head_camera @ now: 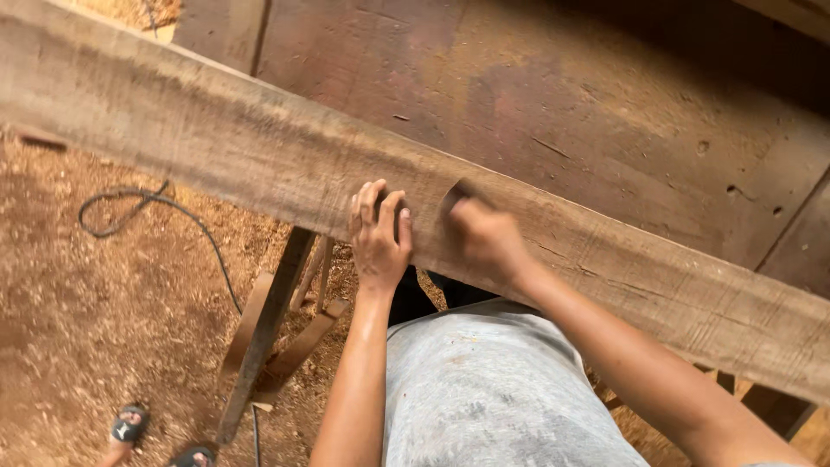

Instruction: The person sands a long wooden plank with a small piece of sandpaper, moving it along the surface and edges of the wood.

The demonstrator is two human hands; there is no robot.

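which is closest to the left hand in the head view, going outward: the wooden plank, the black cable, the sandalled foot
1. Wooden plank: the left hand rests flat on its near face, so they touch.
2. Black cable: loops on the sawdust floor, off to the hand's left.
3. Sandalled foot: at the bottom left corner of the view, farthest away.

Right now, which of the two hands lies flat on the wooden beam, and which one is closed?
The left hand lies flat with fingers spread on the long wooden beam. The right hand is closed, apparently around a small dark object.
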